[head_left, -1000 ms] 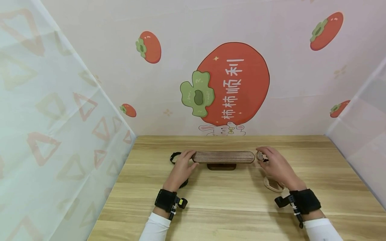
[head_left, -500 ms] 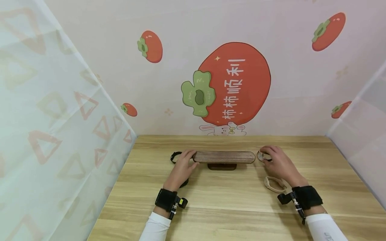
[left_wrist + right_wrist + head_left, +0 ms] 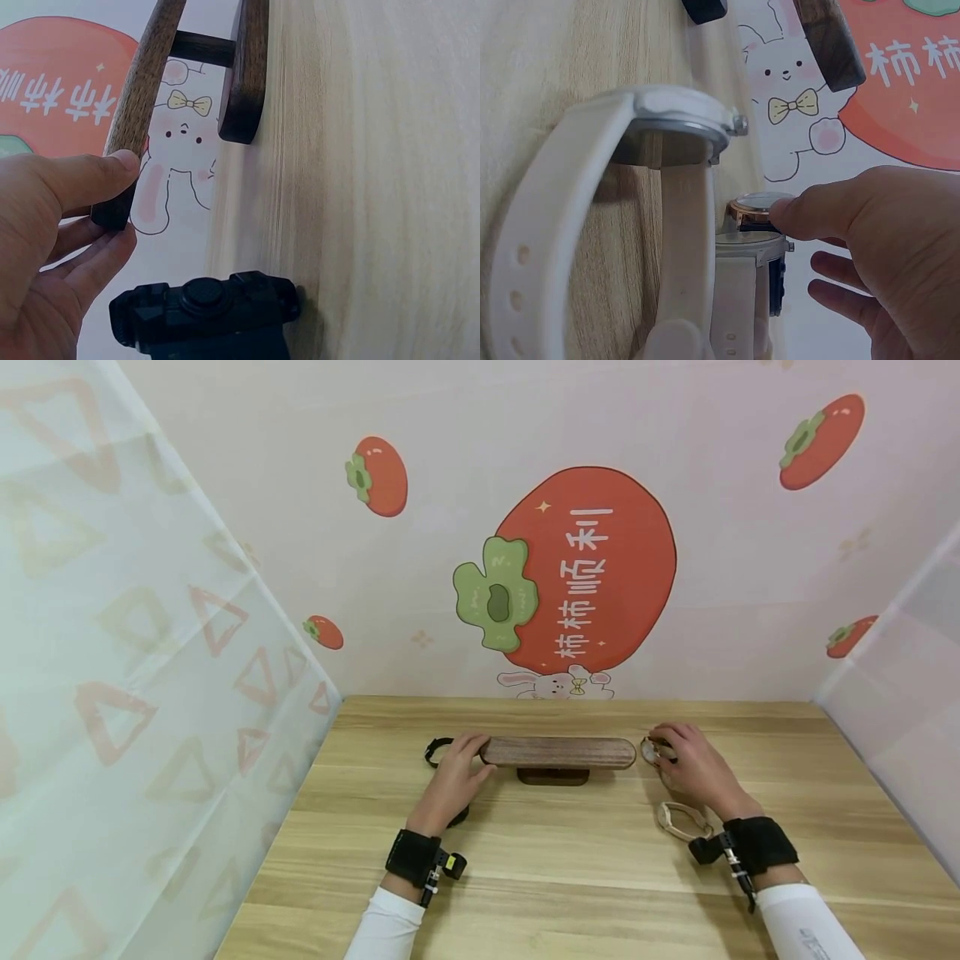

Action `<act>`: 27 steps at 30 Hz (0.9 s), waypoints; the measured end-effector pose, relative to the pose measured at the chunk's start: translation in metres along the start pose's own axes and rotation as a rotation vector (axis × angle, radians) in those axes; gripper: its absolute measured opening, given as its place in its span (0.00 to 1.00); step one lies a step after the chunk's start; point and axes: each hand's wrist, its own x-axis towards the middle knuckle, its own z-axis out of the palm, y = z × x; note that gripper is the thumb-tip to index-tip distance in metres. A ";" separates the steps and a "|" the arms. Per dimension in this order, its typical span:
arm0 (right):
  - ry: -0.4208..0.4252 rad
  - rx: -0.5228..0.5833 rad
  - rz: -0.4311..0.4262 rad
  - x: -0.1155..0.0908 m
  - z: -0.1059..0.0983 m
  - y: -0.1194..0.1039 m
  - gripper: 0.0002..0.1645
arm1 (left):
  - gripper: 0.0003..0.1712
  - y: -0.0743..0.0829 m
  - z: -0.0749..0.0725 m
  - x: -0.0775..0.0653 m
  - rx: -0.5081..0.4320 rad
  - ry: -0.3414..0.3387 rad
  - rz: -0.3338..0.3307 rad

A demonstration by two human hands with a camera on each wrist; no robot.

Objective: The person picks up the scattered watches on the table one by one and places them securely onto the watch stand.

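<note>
A dark wooden T-shaped stand (image 3: 558, 752), a padded-looking bar on a short post and base, stands toward the back of the table. My left hand (image 3: 453, 781) holds the bar's left end, thumb on one face and fingers on the other in the left wrist view. Past the bar's right end, my right hand (image 3: 697, 768) pinches a wristwatch with a rose-gold case (image 3: 754, 206); its strap is mostly hidden. Close beside it in the right wrist view is a pale-strapped watch (image 3: 735, 292). Nearer the person lies a beige watch (image 3: 678, 821), large in the right wrist view.
A black strap loop (image 3: 435, 750) lies left of the stand, partly behind my left hand. Another dark item (image 3: 459, 817) shows beside the left wrist. The wooden table (image 3: 555, 877) meets a printed back wall (image 3: 420, 577) and cloth side walls.
My right hand has shifted slightly right and away from the stand's end, staying at the watch. My left hand keeps its hold on the bar.
</note>
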 end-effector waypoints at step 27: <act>-0.200 -0.003 0.040 0.011 -0.002 0.007 0.33 | 0.31 -0.001 0.001 0.000 -0.015 -0.005 -0.004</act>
